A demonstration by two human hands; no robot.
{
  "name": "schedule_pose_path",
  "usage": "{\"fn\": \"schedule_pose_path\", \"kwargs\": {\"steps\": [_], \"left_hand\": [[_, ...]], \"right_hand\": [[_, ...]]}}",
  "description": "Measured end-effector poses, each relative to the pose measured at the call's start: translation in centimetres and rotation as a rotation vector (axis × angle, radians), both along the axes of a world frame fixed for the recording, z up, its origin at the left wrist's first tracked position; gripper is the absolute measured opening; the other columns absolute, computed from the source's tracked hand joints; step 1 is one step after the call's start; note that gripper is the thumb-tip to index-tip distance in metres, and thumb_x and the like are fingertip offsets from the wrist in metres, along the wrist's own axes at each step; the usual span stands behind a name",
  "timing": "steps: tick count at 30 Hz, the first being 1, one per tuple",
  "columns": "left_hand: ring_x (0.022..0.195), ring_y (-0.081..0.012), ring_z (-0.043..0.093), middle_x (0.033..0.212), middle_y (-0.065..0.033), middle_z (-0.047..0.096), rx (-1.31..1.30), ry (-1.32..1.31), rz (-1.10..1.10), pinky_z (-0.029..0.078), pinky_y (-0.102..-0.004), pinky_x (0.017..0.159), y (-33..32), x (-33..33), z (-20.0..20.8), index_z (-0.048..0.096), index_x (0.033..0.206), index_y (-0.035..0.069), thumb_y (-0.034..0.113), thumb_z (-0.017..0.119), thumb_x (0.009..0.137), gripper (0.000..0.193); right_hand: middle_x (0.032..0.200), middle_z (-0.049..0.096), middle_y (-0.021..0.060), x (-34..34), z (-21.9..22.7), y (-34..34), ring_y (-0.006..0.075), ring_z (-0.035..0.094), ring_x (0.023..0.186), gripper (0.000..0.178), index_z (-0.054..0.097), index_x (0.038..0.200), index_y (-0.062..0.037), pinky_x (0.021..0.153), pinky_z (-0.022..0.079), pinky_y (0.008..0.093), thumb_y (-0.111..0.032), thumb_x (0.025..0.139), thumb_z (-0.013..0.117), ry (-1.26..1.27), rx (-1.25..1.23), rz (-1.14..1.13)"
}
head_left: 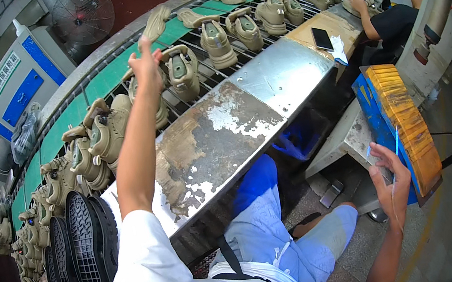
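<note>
My left hand [146, 69] stretches over the shoe line with its fingers apart. Its raised index finger meets or overlaps the near end of a tan shoe sole [157, 22], and I cannot tell whether they touch. Below that hand stands a tan sneaker [183, 76], its tongue sticking up. My right hand [391, 179] is low at the right, loosely curled around a thin pale-blue stick [398, 142]. A thin strand runs down from its palm to the wrist. Beside it stands a blue block with a ribbed yellow-brown top [405, 123].
Rows of tan sneakers [217, 44] and soles stand along the rack and green belt [102, 78]. Black outsoles [89, 244] stack at the left. A worn metal worktop [281, 75] runs before me, with a phone [321, 39] and white tissue [338, 49]. A co-worker [396, 17] sits far right.
</note>
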State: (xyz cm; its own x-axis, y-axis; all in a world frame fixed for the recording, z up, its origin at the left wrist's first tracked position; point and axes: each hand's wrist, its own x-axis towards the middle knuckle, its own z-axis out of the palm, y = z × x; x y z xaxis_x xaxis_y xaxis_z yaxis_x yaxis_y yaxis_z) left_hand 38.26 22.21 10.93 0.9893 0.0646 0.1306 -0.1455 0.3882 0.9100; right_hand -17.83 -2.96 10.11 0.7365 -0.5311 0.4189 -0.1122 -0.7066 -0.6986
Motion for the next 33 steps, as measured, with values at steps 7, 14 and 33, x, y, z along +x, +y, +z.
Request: {"fn": "schedule_pose_path", "kwargs": {"steps": [7,14,33], "left_hand": [[0.116,-0.0245,0.067,0.127,-0.0166,0.067,0.694,-0.394,0.083,0.056,-0.0376,0.098,5.8,-16.1,-8.1,0.060,0.140,0.003,0.018,0.074,0.096,0.048],[0.122,-0.0246,0.058,0.134,-0.0143,0.060,0.795,-0.353,0.828,0.045,-0.0404,0.107,18.7,-16.8,-11.2,0.058,0.138,-0.001,0.020,0.077,0.097,0.050],[0.112,-0.0286,0.068,0.129,-0.0210,0.066,0.789,-0.146,0.486,0.055,-0.0400,0.099,24.0,-16.4,-10.7,0.054,0.139,-0.006,0.029,0.091,0.082,0.077]], "right_hand": [[0.127,0.075,0.0164,-0.8,-2.3,0.2,0.0275,0.073,0.113,0.038,0.068,0.132,0.0020,0.092,0.055,0.0363,-0.007,0.095,0.069,0.035,0.018,0.007],[0.127,0.076,0.0136,-1.7,-4.5,0.1,0.0232,0.073,0.106,0.031,0.072,0.127,0.0012,0.089,0.056,0.0349,-0.007,0.097,0.068,0.017,0.072,-0.031],[0.111,0.079,0.0146,4.8,-5.8,4.3,0.0251,0.076,0.096,0.029,0.075,0.121,-0.0021,0.084,0.059,0.0339,-0.001,0.092,0.074,-0.091,0.174,0.331]]}}
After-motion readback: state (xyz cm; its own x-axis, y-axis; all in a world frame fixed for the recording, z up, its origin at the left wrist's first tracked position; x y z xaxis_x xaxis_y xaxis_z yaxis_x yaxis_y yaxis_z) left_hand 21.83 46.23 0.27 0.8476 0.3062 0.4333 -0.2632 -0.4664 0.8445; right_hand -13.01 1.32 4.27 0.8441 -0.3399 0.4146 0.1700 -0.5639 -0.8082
